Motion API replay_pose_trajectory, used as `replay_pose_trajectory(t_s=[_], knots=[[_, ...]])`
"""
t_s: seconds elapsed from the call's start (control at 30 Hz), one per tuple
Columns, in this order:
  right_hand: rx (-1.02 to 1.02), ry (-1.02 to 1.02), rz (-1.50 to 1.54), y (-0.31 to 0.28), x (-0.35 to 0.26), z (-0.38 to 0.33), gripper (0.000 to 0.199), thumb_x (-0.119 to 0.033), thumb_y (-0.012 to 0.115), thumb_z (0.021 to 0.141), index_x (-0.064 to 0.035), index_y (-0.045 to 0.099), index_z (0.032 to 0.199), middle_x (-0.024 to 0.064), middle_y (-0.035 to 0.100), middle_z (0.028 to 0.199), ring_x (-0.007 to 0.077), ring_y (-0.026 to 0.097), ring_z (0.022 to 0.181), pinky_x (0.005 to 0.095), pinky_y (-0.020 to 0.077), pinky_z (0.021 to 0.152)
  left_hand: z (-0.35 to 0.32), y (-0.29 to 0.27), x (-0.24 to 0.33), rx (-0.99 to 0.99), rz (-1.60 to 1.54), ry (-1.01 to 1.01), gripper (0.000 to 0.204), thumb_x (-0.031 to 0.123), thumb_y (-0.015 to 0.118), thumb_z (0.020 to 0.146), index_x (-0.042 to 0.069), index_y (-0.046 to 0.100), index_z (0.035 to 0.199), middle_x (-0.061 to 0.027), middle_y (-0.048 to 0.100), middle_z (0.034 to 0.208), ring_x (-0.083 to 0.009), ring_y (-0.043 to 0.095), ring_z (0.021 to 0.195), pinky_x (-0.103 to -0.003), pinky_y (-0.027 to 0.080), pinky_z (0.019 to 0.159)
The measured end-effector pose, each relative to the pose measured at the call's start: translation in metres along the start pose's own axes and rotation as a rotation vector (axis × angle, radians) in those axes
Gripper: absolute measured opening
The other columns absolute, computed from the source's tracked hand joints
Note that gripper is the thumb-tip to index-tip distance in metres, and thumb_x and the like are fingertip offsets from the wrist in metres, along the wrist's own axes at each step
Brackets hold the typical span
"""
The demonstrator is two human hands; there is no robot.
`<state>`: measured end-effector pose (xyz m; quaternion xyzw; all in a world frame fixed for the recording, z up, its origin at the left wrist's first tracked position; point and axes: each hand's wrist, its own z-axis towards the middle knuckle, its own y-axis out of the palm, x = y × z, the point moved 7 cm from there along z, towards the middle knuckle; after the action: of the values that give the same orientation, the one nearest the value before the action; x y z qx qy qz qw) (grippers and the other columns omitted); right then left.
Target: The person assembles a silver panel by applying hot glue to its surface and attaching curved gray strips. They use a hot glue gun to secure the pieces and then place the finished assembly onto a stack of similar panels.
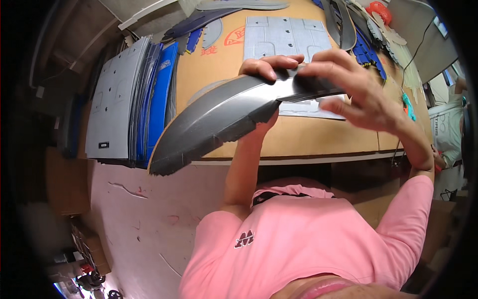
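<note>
A long, curved, dark grey strip with a glossy upper face and a notched, folded lower edge is held up above the front of the table. My left hand grips its middle, fingers bent over the top edge and the rest of the hand partly hidden behind it. At the strip's right part my right hand has its fingers over the top and its thumb below, slightly blurred. Behind the hands lies a light grey embossed panel, flat on the brown tabletop.
A stack of grey and blue panels stands upright at the table's left end. Dark curved strips, blue pieces and a red bag lie at the back. Teal-handled scissors sit at the right; another person is beyond.
</note>
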<state>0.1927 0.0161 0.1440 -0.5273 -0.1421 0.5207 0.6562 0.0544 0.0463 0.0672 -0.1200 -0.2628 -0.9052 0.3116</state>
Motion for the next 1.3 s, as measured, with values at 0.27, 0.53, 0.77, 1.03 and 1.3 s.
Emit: replay_pose_trajectory(t_s=[0.27,0.53,0.77,1.03,1.3], knots=[[-0.030,0.117,-0.053,0.034,0.022,-0.018,0.065,-0.019,0.074,0.075,-0.0101,0.043,0.131,0.0140,0.052,0.108,0.0326,0.053,0.099,0.0387,0.0430,0.085,-0.038,-0.002,-0.007,0.258,-0.022,-0.185,0.041,0.026,0.070,0.086,0.011,0.049,0.117,-0.0186,0.058,0.120,-0.0348,0.049,0.123,-0.047,0.034,0.106],[0.082,0.067,-0.633,0.041,0.040,-0.059,0.057,-0.007,0.067,0.070,-0.0114,0.049,0.123,0.0068,0.045,0.088,0.0237,0.051,0.082,0.0336,0.0426,0.075,-0.084,0.061,0.068,-0.508,0.607,-0.689,0.040,0.011,0.073,0.070,0.005,0.064,0.109,-0.0145,0.063,0.108,-0.0310,0.065,0.089,-0.037,0.052,0.082],[0.026,0.050,-0.580,0.067,0.023,-0.090,0.072,-0.032,0.072,0.066,-0.0170,0.047,0.132,0.0007,0.045,0.091,0.0170,0.049,0.084,0.0309,0.0391,0.080,-0.055,0.037,0.020,-0.525,1.801,-0.465,0.031,0.005,0.068,0.070,0.005,0.064,0.100,-0.0124,0.064,0.089,-0.0313,0.063,0.078,-0.042,0.048,0.072],[0.039,0.133,-0.491,0.098,0.021,-0.140,0.029,-0.012,0.059,0.073,-0.0110,0.059,0.103,0.0029,0.054,0.092,0.0186,0.054,0.084,0.0319,0.0413,0.079,-0.114,0.038,0.010,-0.689,1.733,-0.240,0.018,0.003,0.062,0.065,0.004,0.062,0.083,-0.0065,0.057,0.080,-0.0224,0.056,0.072,-0.035,0.041,0.064],[0.037,0.339,-0.207,0.118,0.037,-0.156,0.022,-0.004,0.065,0.071,-0.0054,0.065,0.093,0.0061,0.058,0.084,0.0248,0.056,0.080,0.0357,0.0456,0.068,-0.139,0.038,0.009,-0.456,1.730,-0.454,0.019,0.000,0.068,0.065,0.007,0.067,0.083,-0.0052,0.059,0.078,-0.0232,0.057,0.073,-0.036,0.042,0.067]])
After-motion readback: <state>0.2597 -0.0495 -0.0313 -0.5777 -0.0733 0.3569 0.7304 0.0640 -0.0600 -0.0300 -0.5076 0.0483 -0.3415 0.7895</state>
